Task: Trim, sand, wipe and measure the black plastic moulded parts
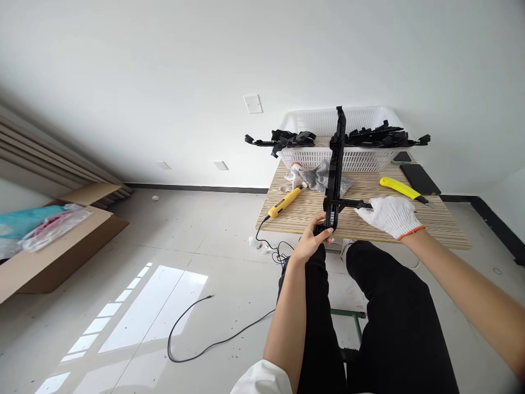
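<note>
My left hand (315, 238), bare, grips the lower end of a long black plastic part (335, 169) at the table's front edge. The part stands up lengthwise, its far end overlapping the basket. My right hand (388, 215), in a white knit glove with an orange cuff, is closed around the outer end of a slim black side piece that meets the part near its lower end. Whether that piece belongs to the part, I cannot tell. A yellow utility knife (400, 187) lies beyond my right hand. The yellow corded tool (285, 202) rests left of the part.
A white plastic basket (361, 160) with several black plastic parts (379, 135) stands at the table's back; some stick out sideways. A glove (294, 178), grey cloth (320, 176) and black phone-like slab (420, 179) lie on the wooden table (441, 224). A cable (205, 353) crosses the floor.
</note>
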`<state>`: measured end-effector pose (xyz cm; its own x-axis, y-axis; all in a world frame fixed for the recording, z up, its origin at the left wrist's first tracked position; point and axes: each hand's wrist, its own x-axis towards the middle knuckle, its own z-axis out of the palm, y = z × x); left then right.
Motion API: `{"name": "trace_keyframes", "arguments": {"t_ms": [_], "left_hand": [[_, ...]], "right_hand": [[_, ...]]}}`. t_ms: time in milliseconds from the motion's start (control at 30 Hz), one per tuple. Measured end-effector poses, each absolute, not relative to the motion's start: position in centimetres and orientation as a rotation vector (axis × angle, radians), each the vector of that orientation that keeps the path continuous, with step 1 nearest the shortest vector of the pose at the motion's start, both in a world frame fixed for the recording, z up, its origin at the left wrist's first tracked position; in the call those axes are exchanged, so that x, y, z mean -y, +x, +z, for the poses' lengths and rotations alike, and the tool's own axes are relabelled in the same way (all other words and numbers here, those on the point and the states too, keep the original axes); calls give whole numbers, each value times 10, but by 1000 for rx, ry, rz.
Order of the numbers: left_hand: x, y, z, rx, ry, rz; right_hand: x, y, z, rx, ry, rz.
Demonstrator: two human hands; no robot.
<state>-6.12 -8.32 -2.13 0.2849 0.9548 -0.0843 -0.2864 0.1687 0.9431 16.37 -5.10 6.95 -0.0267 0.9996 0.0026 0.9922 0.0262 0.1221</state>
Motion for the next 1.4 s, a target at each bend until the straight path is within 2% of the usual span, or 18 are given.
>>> {"name": "trace_keyframes", "arguments": {"t_ms": [367, 767, 1067, 1400], "left_hand": [[82, -55, -24, -948, 1005, 1094], [78, -45, -20, -1003, 972, 1207], [81, -45, -20, -1047, 1033, 1214], [80, -46, -24, -1056, 1105, 1201]], "right_hand": [[50, 151, 16, -2183, 2336, 152], [57, 158, 21, -2236, 2222, 37], [60, 161, 14, -2241, 2291, 118], [55, 156, 20, -2113, 2363, -64]]}}
